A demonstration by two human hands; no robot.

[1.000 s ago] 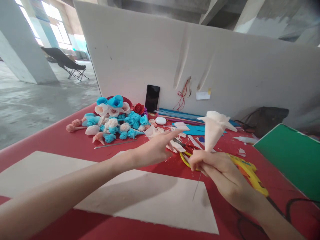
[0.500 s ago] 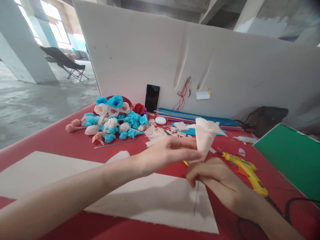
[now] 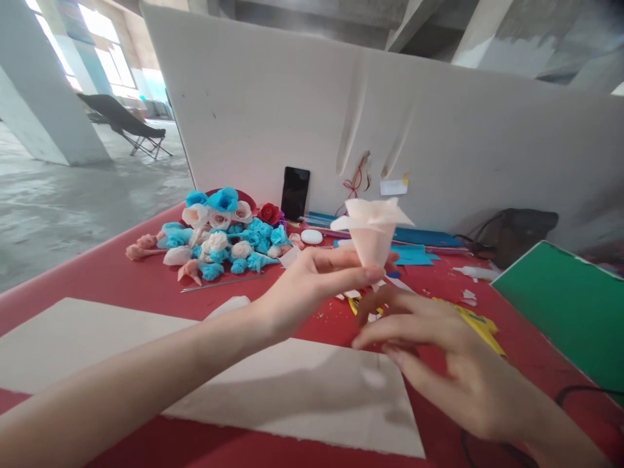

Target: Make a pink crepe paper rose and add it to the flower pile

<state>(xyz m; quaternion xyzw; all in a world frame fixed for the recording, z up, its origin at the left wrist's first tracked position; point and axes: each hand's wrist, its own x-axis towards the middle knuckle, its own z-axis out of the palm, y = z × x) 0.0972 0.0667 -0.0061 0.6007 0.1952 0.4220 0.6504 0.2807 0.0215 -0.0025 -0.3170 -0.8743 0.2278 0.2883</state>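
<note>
A pale cream paper flower (image 3: 373,237), a cone with flared petals, is held upright above the table. My left hand (image 3: 312,292) pinches it near its narrow base, thumb in front and fingers behind. Just below the flower is my right hand (image 3: 443,351), slightly blurred, with its fingers apart and nothing visibly gripped. Most of the flower's wire stem is hidden behind the right hand. Beneath both hands lies a long cream paper sheet (image 3: 292,403).
A heap of blue, white and pink paper flowers (image 3: 219,234) lies at the back left. The yellow glue gun (image 3: 480,322) is partly behind my right hand, near a green board (image 3: 565,312). A phone (image 3: 295,194) leans on the white partition (image 3: 273,97).
The flower has risen and shifted left in my left hand. My right hand, closed round the flower's base and stem before, has let go and spread its fingers.
</note>
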